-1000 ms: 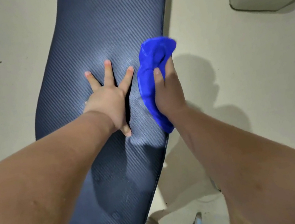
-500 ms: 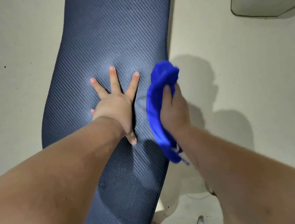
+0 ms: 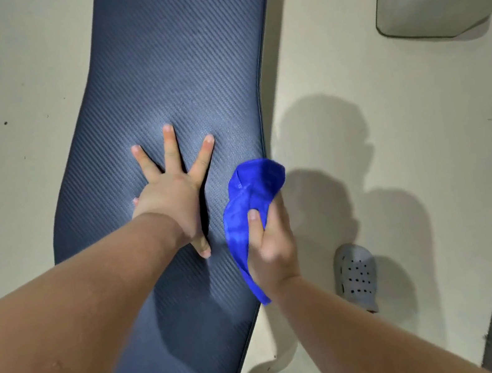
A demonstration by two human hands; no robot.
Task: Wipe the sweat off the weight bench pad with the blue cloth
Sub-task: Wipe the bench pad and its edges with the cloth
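Two hands working | left hand (image 3: pixel 174 195) pressing flat, fingers spread wide, on mid bench pad (image 3: pixel 177 66) | right hand (image 3: pixel 270 247) gripping bunched blue cloth (image 3: pixel 251 205), holding it at bench's right edge, near corner | grey clog (image 3: pixel 355 275) standing on floor (image 3: pixel 395 143) beside

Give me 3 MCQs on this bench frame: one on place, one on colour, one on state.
1. Where is the left hand?
A. flat on the bench pad
B. on the floor
C. holding the cloth

2. What colour is the cloth?
A. grey
B. blue
C. white

3. How is the cloth held?
A. spread flat
B. folded on the floor
C. bunched in the right hand

Key: 1 A, fingers splayed on the pad; 2 B, bright blue against the dark pad; 3 C, thumb pinches it at the pad's right edge.
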